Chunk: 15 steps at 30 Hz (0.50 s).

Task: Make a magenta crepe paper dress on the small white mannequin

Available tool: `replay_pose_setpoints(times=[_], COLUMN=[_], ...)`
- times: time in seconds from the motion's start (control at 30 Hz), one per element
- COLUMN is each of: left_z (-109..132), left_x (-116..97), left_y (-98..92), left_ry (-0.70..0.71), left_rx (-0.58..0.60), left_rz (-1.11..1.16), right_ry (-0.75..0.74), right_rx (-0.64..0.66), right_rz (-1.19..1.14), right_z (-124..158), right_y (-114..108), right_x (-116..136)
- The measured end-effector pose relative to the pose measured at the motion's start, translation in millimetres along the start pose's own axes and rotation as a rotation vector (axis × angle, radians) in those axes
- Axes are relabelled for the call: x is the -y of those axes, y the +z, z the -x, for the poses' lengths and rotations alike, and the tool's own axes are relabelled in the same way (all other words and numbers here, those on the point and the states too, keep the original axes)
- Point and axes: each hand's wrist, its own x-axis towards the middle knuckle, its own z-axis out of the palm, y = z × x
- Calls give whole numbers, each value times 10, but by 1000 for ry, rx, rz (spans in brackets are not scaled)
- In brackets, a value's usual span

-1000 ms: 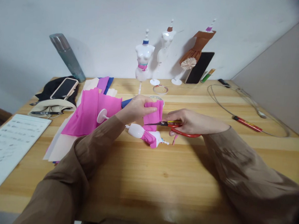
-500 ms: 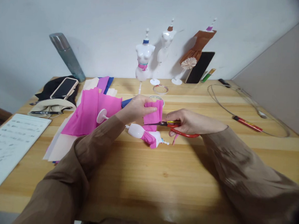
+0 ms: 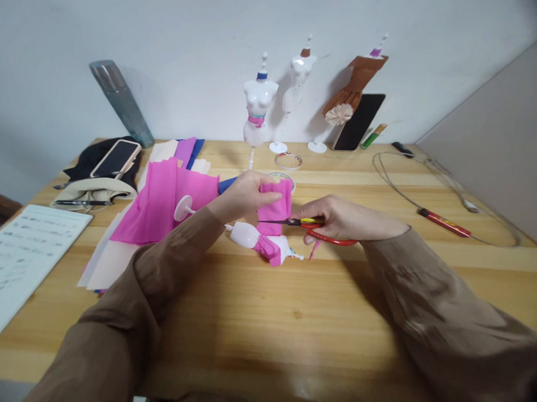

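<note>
Between thumb and fingers, my left hand pinches a folded piece of pink crepe paper. My right hand is closed around red-handled scissors, whose dark blades point left across the lower part of the pink piece. Just below the blades a small white mannequin lies on its side, with pink material wrapped about its middle and its round base to the left. A thin pink scrap is under the scissors, near my right fingers.
Pink sheets and pale sheets are piled at left, near a phone and a white board. Standing mannequins line the wall, one in a brown dress. A roll of tape lies before them; a red-cased cable is at right.
Almost nothing differs. Both hands, the pink piece and the scissors keep their places, and the blades look slightly closer together.
</note>
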Motion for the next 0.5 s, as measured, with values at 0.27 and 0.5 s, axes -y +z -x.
replay_pose_setpoints(times=[0.27,0.5], left_z=[1,-73], left_x=[-12,165], left_y=[-4,-53], left_ry=[-143,11], left_rx=[-132,-395], left_rz=[237,167], right_ry=[22,345], right_rx=[-8,-99], right_rz=[107,358], right_z=[145,110], right_y=[-143,-136], right_x=[-56,-111])
